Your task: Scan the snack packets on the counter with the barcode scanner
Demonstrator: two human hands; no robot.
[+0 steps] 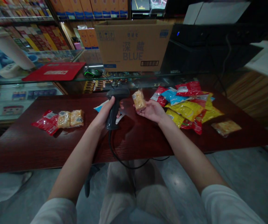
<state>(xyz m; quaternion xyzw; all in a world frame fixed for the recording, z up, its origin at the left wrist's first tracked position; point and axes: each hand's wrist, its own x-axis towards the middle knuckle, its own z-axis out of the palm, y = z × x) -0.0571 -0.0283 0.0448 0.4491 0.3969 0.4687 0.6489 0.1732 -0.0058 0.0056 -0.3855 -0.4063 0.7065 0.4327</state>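
My left hand [106,112] is wrapped round the handle of a black barcode scanner [112,115], whose head points towards the right. Between the fingers of my right hand [152,110] is a clear-wrapped yellow snack bar [139,100], tilted near the scanner's head. Partly hidden behind the scanner lies a blue and white packet [98,107]. Left of it on the table are two wrapped snack bars [70,119] beside a red packet [48,122]. To the right is a pile of red, blue and yellow snack packets [185,107], with one more wrapped bar [226,127] near it.
A cardboard box [134,46] stands on the glass counter behind the dark wooden table [78,149]. Left of the box are a computer mouse [93,72] and a red mat [54,71]. The scanner's cable [124,165] hangs over the front edge. Black equipment [201,46] stands at the back right.
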